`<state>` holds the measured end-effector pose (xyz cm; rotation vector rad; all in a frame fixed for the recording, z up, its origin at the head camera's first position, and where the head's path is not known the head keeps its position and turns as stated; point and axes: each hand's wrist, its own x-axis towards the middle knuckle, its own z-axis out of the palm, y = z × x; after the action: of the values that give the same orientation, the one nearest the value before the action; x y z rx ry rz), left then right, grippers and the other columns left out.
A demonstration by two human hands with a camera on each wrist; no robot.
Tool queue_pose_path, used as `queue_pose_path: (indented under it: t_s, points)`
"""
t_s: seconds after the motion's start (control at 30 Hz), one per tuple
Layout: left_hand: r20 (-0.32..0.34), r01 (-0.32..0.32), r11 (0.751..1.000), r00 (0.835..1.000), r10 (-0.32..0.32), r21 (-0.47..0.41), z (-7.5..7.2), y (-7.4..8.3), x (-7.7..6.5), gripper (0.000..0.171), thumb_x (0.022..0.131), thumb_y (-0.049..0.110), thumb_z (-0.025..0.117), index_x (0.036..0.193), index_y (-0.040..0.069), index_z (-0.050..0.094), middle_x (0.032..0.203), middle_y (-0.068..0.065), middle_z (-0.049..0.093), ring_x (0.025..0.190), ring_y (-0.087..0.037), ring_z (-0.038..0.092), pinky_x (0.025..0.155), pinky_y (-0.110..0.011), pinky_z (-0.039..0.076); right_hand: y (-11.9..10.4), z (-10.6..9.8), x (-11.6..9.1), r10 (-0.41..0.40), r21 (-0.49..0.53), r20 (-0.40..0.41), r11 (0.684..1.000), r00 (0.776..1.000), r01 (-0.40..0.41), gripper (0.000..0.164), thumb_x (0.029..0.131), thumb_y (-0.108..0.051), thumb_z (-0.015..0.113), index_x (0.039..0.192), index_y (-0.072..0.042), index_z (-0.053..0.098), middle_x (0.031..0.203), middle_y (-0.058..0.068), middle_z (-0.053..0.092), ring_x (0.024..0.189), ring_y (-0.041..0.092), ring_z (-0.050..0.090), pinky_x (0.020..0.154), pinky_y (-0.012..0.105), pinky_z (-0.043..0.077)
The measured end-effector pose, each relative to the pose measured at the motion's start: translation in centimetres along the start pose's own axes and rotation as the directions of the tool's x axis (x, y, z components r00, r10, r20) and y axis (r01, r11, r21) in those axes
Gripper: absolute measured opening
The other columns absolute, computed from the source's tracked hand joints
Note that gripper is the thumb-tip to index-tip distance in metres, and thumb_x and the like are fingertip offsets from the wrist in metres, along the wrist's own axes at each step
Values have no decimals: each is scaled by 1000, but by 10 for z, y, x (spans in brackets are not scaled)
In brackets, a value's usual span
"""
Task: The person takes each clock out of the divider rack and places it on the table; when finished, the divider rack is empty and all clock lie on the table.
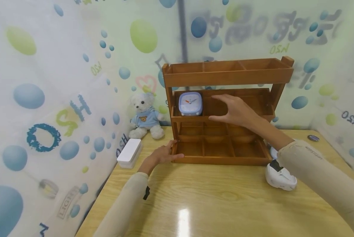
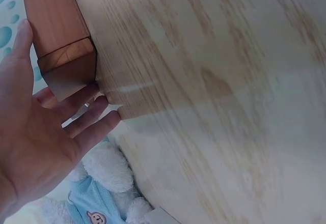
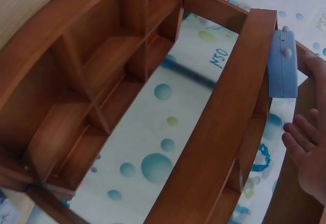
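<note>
A brown wooden tiered shelf (image 1: 218,160) stands on the table. In its middle tier, at the left end, sits a light-blue alarm clock (image 1: 190,104), its dial facing me; the right wrist view shows the clock (image 3: 283,74) from another side, with small knobs. My right hand (image 1: 236,110) is just right of the clock, thumb and fingers spread apart with nothing between them. At the shelf's lower left corner is my left hand (image 1: 162,153). In the left wrist view its straight, loosely spread fingers (image 2: 86,127) touch the wooden corner (image 2: 69,63), thumb along one side.
Left of the shelf, a white teddy bear in a blue top (image 1: 147,118) sits by the wall. A white box (image 1: 129,152) lies before it. Near the shelf's right front corner is a white pouch (image 1: 280,177). A small dark oval object (image 1: 313,138) lies far right.
</note>
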<state>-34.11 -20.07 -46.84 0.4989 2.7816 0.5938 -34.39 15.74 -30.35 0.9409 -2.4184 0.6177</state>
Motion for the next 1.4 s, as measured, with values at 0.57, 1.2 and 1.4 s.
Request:
queue_pose_path:
  t_s: [0.57,1.2,1.4]
  points:
    - [-32,7,1000,999,-7,18,1,-3,2,97,89,80,57,164,28,25,108,-16,72,97,-30,69,89,-49,54,-17,43,58,-37,125,10,992,999,35,96,72,-38,97,150,-4,54,144,17,58,124,35,60,100,53,51]
    - [-34,4,1000,999,-3,24,4,0,1,95,90,79,58,163,28,26,97,-13,72,94,-30,69,85,-48,55,-9,54,60,-3,176,-19,984,1000,6,88,70,-33,99,146,-8,61,143,18,61,127,34,60,102,50,52]
    - [-29,5,1000,1000,-4,13,2,0,-1,96,90,78,58,164,28,25,82,-8,68,86,-28,68,83,-47,54,-15,43,60,-31,171,-80,984,996,44,85,69,-31,100,142,-7,63,142,17,63,124,35,63,100,50,53]
